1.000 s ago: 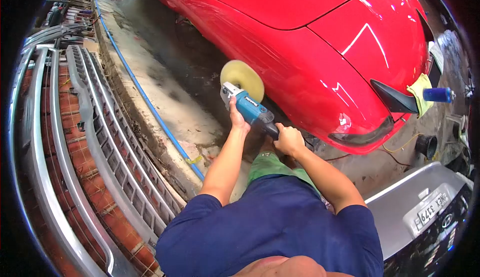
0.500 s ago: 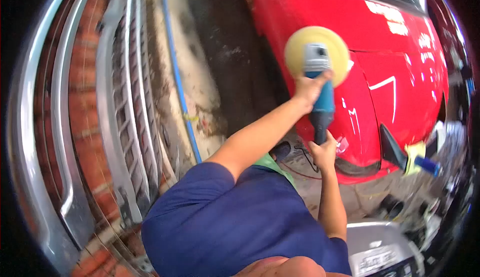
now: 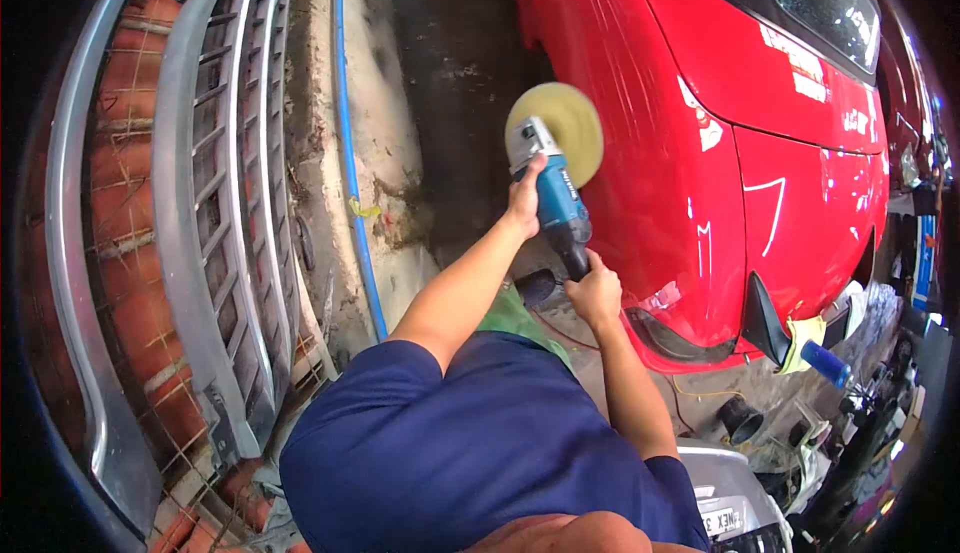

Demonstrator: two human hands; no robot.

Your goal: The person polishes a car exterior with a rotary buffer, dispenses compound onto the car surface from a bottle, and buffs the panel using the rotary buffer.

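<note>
Both my hands are on a blue and black power polisher, which has a round yellow foam pad at its far end. My left hand is closed around its front part near the silver head. At the back, the fingers of my right hand wrap round the black rear handle. The pad is tilted and lies along the side of a red car; whether it touches the paint I cannot tell.
Silver grille and bumper parts lean along a brick wall on the left. A blue pipe runs beside it. Near the car's corner are a yellow cloth and a blue can. A black pot stands on the floor.
The polisher has moved left, from over the car's red rear corner to its side, and its pad has tipped to face the bodywork. Both hands moved with it, still gripping.
</note>
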